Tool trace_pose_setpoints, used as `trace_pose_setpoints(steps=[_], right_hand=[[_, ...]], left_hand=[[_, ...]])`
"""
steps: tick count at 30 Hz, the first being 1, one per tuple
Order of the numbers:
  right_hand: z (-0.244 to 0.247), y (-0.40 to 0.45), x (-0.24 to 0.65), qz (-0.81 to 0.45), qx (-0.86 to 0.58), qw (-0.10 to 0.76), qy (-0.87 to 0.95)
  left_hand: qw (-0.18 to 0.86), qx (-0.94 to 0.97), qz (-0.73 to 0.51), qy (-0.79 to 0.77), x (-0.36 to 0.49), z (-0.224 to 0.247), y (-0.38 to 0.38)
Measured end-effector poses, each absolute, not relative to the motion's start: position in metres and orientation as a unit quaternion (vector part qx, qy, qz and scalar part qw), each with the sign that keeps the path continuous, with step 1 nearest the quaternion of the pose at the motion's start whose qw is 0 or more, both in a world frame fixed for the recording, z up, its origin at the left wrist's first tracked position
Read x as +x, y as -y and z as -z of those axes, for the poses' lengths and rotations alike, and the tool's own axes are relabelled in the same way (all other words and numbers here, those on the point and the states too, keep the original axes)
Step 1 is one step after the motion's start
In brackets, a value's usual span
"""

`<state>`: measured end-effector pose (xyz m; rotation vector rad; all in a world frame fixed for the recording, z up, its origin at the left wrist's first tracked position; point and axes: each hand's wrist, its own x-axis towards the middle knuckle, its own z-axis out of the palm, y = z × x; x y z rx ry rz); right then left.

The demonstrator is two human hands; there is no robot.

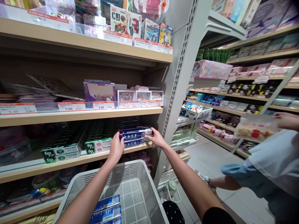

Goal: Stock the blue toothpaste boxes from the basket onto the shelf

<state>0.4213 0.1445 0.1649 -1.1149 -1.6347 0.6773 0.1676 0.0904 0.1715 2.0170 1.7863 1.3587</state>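
Dark blue toothpaste boxes (134, 137) lie stacked at the right end of a lower shelf. My left hand (117, 145) is closed on their left end, and my right hand (156, 137) grips the right end, its fingers at the top edge and front. To their left on the same shelf lie green and white boxes (99, 145) in stacked rows. Below my arms stands a grey plastic basket (142, 168), with several blue boxes (107, 213) inside at its lower left.
Shelves with small toys and boxes (119, 23) rise above. A perforated metal upright (174, 90) stands right of my right hand. At the right, a person in light blue (277, 161) holds a clear packet (255, 127) in the aisle.
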Motion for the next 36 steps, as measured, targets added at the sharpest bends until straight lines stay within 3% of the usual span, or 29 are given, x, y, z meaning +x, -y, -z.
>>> trace_pose_setpoints(steps=[10, 17, 20, 24, 27, 30, 36], right_hand=[[-0.168, -0.188, 0.407, -0.255, -0.466, 0.491, 0.69], [-0.168, -0.194, 0.406, -0.25, -0.485, 0.483, 0.685], [-0.173, -0.183, 0.404, -0.227, -0.492, 0.496, 0.679], [-0.173, -0.135, 0.388, -0.119, -0.472, 0.584, 0.65], [-0.162, -0.076, 0.361, -0.1, -0.423, 0.597, 0.674], [-0.139, -0.021, 0.331, -0.158, -0.396, 0.507, 0.749], [-0.057, 0.021, 0.301, -0.33, -0.356, 0.209, 0.849]], left_hand=[[0.002, 0.631, -0.352, -0.691, 0.176, -0.168, -0.128], [0.007, 0.636, -0.363, -0.681, 0.178, -0.17, -0.134], [0.02, 0.65, -0.388, -0.653, 0.178, -0.173, -0.116], [-0.006, 0.728, -0.456, -0.512, 0.165, -0.168, -0.062], [0.005, 0.784, -0.414, -0.462, 0.136, -0.15, -0.016], [0.058, 0.811, -0.318, -0.487, 0.091, -0.12, 0.018], [0.18, 0.799, -0.062, -0.57, -0.001, -0.054, 0.06]])
